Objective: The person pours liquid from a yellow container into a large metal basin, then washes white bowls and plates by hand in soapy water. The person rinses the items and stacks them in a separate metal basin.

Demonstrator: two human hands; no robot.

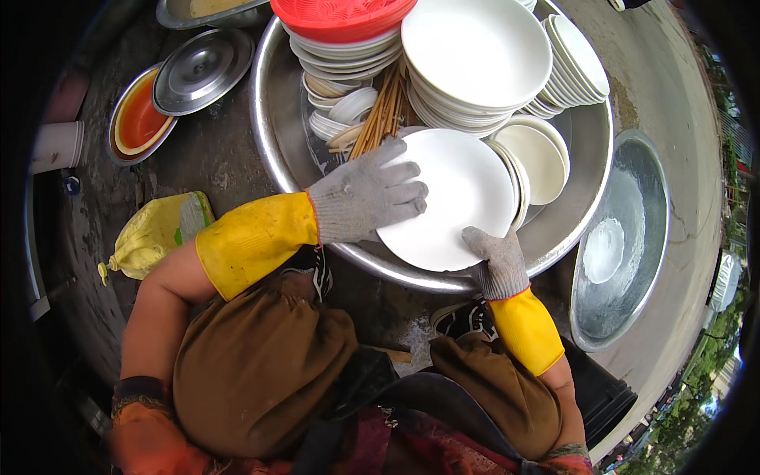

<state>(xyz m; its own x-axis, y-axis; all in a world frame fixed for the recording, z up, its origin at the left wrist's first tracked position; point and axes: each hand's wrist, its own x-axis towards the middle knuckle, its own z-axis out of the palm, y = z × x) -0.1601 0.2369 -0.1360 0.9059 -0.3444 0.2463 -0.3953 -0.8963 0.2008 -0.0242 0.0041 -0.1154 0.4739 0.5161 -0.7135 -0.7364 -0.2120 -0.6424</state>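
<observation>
A round white plate is held tilted over the near rim of a large metal basin. My right hand, in a grey knit glove with a yellow rubber cuff, grips its lower right rim, thumb on the upper face. My left hand, gloved alike, lies across the plate's left side with its fingers spread; its thumb is mostly hidden. Beyond that hand, a bundle of wooden chopsticks leans among small white dishes. White bowls stand just right of the plate.
In the basin stand stacked large plates, small plates and a red plastic basket on plates. Left are a yellow plastic jug, a metal lid and a bowl of reddish liquid. A metal basin of water sits right.
</observation>
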